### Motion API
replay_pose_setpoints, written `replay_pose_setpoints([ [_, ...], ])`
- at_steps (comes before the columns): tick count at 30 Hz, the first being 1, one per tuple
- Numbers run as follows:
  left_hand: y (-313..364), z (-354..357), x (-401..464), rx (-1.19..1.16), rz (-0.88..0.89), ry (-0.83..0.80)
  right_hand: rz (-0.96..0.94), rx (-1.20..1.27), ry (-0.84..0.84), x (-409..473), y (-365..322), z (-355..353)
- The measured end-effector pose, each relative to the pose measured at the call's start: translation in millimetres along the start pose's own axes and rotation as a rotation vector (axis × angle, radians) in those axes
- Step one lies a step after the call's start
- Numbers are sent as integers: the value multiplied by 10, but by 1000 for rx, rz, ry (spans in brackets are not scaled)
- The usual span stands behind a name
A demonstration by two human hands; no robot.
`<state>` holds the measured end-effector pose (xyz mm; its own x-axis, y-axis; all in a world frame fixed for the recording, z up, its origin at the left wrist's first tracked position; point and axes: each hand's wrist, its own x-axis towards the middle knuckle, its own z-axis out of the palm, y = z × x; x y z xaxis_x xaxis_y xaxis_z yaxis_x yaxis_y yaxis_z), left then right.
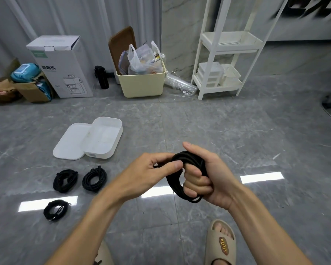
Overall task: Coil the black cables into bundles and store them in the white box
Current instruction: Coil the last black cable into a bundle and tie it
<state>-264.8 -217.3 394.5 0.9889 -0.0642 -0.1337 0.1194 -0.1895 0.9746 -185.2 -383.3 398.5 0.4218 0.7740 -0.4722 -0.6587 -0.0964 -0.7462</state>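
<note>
So my right hand point(203, 180) has its fingers point(194, 183) curled through the black cable coil point(182, 176), holding the loops together, while my left hand point(153, 169) pinches the loose end up near the top of the bundle. Honestly the risk here is the tail slipping out of that pinch before it's tucked, and then the whole coil springs open. On the floor point(237, 140) to my left are three finished bundles point(94, 179), well apart from my hands. Further out sits the white box point(111, 148), open and with no cables in it yet, lid point(71, 144) lying right beside it.
</note>
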Motion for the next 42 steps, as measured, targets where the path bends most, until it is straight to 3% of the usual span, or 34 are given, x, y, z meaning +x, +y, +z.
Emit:
replay_pose_setpoints([
  [4, -7, -30, 24, -76, 52, 86, -75, 150, 90, 40, 19, 24],
  [7, -45, -116, 17, 18, 45, 179, -125, 201, 135, 55, 20, 44],
  [19, 9, -68, 52, 162, 185, 448, -201, 119, 423, 98, 57, 88],
  [23, -3, -38, 78, 81, 116, 467, -174, 138, 348, 98, 46, 110],
  [29, -6, 142, 74, -281, -49, 269, -184, 292, 252, 112, 44, 167],
  [33, 0, 331, 125, -469, -116, 395, -207, 314, 224, 133, 80, 170],
  [36, 4, 439, 155, -503, -128, 477, -215, 261, 211, 154, 141, 157],
  [42, 29, 274, 121, -404, -55, 394, -162, 55, 189, 94, 126, 27],
])
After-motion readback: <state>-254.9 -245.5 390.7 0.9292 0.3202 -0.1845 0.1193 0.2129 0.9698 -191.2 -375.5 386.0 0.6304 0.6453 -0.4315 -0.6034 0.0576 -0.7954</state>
